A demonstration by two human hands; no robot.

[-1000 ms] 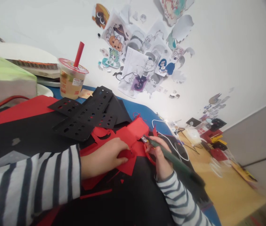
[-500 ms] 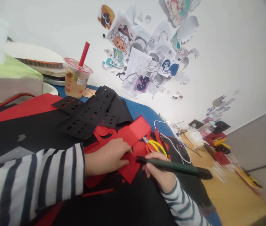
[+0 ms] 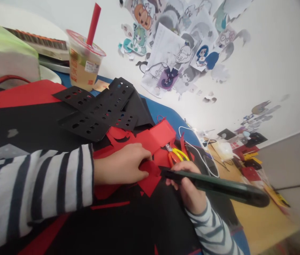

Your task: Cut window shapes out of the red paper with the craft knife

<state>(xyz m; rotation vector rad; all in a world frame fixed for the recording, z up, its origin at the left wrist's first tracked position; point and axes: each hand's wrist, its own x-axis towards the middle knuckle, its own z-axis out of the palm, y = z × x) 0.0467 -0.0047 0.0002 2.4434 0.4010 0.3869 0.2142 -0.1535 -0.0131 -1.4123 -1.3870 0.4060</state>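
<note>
My left hand [image 3: 124,163] is closed, pinching a small curved piece of red paper [image 3: 150,169] between thumb and fingers. In my right hand [image 3: 188,187] is a long dark green utility knife [image 3: 219,186], held like a pen. Its dark tip points left and is close to the red paper; whether it touches is hard to tell. Just behind my right hand lie scissors [image 3: 179,154] with yellow and orange handles. More red paper [image 3: 163,132] lies under and behind my left hand. Black card [image 3: 139,226] covers the table in front.
A folded black card with punched holes [image 3: 96,109] stands behind my left hand. Further back is a plastic drink cup [image 3: 84,60] with a red straw. A white cable [image 3: 210,168] runs at right. Red strips [image 3: 109,205] lie on the black card. Drawings [image 3: 184,53] are stuck to the wall.
The view has tilted and shifted, so the table things appear higher. The knife's back end has swung down and towards me, and the left hand still holds the red paper.
</note>
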